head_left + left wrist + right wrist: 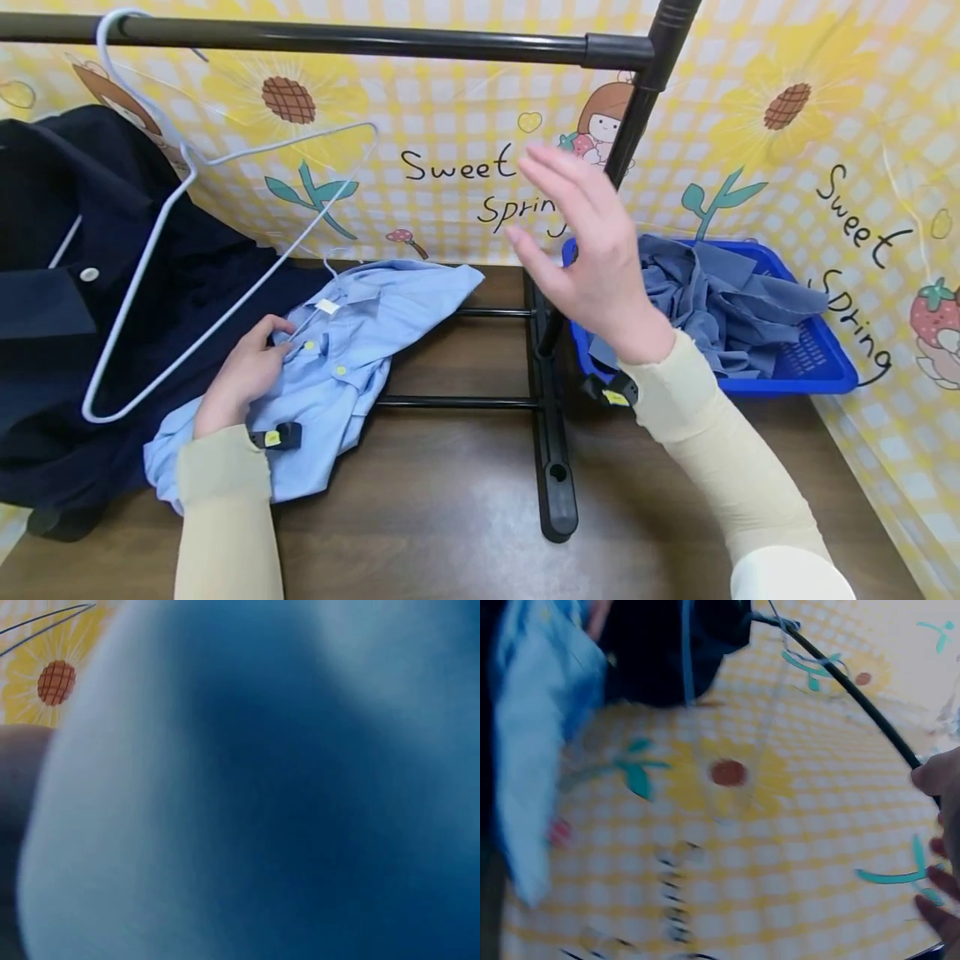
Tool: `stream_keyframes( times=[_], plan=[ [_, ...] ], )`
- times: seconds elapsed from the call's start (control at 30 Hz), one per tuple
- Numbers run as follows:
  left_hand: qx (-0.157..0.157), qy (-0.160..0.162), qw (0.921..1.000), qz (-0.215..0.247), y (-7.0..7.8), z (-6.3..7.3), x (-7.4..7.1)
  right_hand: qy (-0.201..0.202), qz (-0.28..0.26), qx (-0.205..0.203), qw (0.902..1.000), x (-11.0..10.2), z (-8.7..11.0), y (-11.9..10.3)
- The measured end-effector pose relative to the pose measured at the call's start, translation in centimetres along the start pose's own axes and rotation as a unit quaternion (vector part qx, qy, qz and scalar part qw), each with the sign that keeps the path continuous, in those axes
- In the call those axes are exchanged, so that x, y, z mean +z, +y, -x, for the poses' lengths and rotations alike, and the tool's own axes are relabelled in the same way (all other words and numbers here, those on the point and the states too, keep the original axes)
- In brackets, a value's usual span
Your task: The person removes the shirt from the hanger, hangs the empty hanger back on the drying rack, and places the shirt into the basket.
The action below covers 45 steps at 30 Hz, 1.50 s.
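Note:
My left hand (243,371) pinches a light blue shirt (322,442) near its collar, where a white tag and small yellow buttons show. A thin white hanger hook (330,265) rises out of that collar; the rest of the hanger is mostly hidden by cloth. In the left wrist view blurred shirt cloth (225,825) fills nearly everything. My right hand (592,250) is raised in the air, fingers extended and holding nothing, in front of the rack's upright. Its fingers (949,885) show at the right edge of the right wrist view.
A bare white hanger (247,296) hangs on the black rack bar (360,40). Dark navy clothing (45,350) is at left, behind the shirt. A blue basket (825,375) with crumpled blue clothes (712,300) stands at right. The rack's black foot (557,492) rests on the wooden table (420,517).

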<state>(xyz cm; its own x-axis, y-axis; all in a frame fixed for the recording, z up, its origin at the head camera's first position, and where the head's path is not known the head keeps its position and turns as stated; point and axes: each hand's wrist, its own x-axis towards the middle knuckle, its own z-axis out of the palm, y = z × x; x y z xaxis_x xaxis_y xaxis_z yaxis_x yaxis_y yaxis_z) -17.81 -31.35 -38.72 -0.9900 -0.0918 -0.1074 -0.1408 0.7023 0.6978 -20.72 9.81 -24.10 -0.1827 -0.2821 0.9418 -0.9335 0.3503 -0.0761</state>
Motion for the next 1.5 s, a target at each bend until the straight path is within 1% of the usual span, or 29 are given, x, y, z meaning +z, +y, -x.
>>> stream_keyframes(
  times=[0.03, 0.07, 0.1, 0.13, 0.17, 0.27, 0.33, 0.4, 0.43, 0.47, 0.5, 0.57, 0.63, 0.67, 0.73, 0.8, 0.9, 1.0, 1.07, 1.13, 1.17, 1.23, 1.3, 1.33, 1.37, 1.43, 1.5],
  plan=[
    [0.006, 0.002, 1.0000, 0.003, 0.2, 0.0, 0.2, -0.026, -0.008, 0.031, 0.9991, 0.1, 1.0, 0.0],
    [0.013, 0.002, 0.9999, 0.007, 0.3, -0.1, 0.3, -0.058, -0.014, 0.065, 0.9961, 0.2, 1.9, 0.0],
    [0.020, 0.001, 0.9998, 0.007, 0.5, 0.0, 0.4, -0.093, -0.021, 0.099, 0.9905, 0.3, 2.9, 0.0],
    [0.025, 0.000, 0.9997, 0.007, 0.6, 0.0, 0.4, -0.126, -0.030, 0.133, 0.9826, 0.4, 3.8, 0.0],
    [0.030, -0.003, 0.9995, 0.006, 0.8, 0.1, 0.5, -0.160, -0.036, 0.163, 0.9729, 0.6, 4.7, 0.0],
    [0.057, -0.012, 0.9982, 0.011, 1.4, 0.2, 0.4, -0.236, -0.054, 0.244, 0.9391, 0.9, 6.7, 0.1],
    [0.073, -0.022, 0.9969, 0.017, 1.7, 0.4, 0.2, -0.268, -0.066, 0.287, 0.9175, 1.2, 7.8, 0.3],
    [0.091, -0.035, 0.9950, 0.020, 2.0, 0.5, 0.1, -0.290, -0.072, 0.316, 0.9007, 1.4, 8.7, 0.4],
    [0.099, -0.042, 0.9939, 0.023, 2.1, 0.6, 0.0, -0.297, -0.074, 0.326, 0.8946, 1.5, 9.1, 0.5],
    [0.109, -0.049, 0.9924, 0.029, 2.2, 0.7, -0.1, -0.301, -0.075, 0.332, 0.8910, 1.6, 9.5, 0.5],
    [0.119, -0.056, 0.9907, 0.035, 2.2, 0.8, -0.2, -0.302, -0.076, 0.334, 0.8894, 1.7, 9.8, 0.5],
    [0.143, -0.066, 0.9864, 0.048, 2.5, 1.1, -0.4, -0.304, -0.075, 0.333, 0.8894, 1.7, 10.2, 0.4],
    [0.169, -0.076, 0.9803, 0.069, 2.8, 1.5, -0.6, -0.309, -0.075, 0.333, 0.8877, 1.6, 10.4, 0.3],
    [0.181, -0.081, 0.9770, 0.078, 3.1, 1.7, -0.7, -0.316, -0.073, 0.334, 0.8851, 1.5, 10.5, 0.2],
    [0.199, -0.087, 0.9728, 0.080, 3.7, 2.1, -1.0, -0.338, -0.084, 0.339, 0.8740, 1.1, 10.6, 0.0],
    [0.213, -0.094, 0.9691, 0.080, 4.3, 2.5, -1.1, -0.366, -0.098, 0.347, 0.8582, 0.5, 10.7, 0.0],
    [0.227, -0.102, 0.9657, 0.073, 5.4, 3.2, -1.3, -0.409, -0.112, 0.360, 0.8308, -0.9, 10.8, 0.2],
    [0.245, -0.109, 0.9600, 0.082, 6.8, 3.7, -1.3, -0.450, -0.109, 0.376, 0.8027, -2.9, 10.7, 0.3],
    [0.260, -0.108, 0.9557, 0.087, 7.8, 4.1, -1.2, -0.472, -0.110, 0.390, 0.7833, -4.3, 10.4, 0.2],
    [0.276, -0.105, 0.9513, 0.089, 9.0, 4.5, -1.2, -0.487, -0.095, 0.414, 0.7630, -6.1, 9.9, -0.3],
    [0.284, -0.104, 0.9489, 0.089, 9.7, 4.8, -1.2, -0.491, -0.088, 0.424, 0.7556, -6.9, 9.7, -0.6],
    [0.302, -0.101, 0.9438, 0.088, 11.0, 5.3, -1.2, -0.499, -0.068, 0.439, 0.7444, -8.8, 9.2, -1.4],
    [0.319, -0.098, 0.9389, 0.085, 12.2, 6.0, -1.1, -0.497, -0.039, 0.455, 0.7377, -10.8, 8.7, -2.4],
    [0.326, -0.097, 0.9366, 0.084, 12.8, 6.3, -1.1, -0.495, -0.034, 0.455, 0.7395, -11.7, 8.5, -2.9],
    [0.331, -0.095, 0.9350, 0.083, 13.3, 6.6, -1.1, -0.491, -0.029, 0.456, 0.7417, -12.6, 8.4, -3.4],
    [0.336, -0.090, 0.9357, 0.062, 14.4, 7.1, -1.0, -0.484, -0.018, 0.454, 0.7480, -14.1, 8.2, -4.1],
    [0.337, -0.080, 0.9380, 0.025, 15.2, 7.3, -0.7, -0.479, -0.015, 0.441, 0.7593, -15.0, 8.2, -4.3]
  ],
)
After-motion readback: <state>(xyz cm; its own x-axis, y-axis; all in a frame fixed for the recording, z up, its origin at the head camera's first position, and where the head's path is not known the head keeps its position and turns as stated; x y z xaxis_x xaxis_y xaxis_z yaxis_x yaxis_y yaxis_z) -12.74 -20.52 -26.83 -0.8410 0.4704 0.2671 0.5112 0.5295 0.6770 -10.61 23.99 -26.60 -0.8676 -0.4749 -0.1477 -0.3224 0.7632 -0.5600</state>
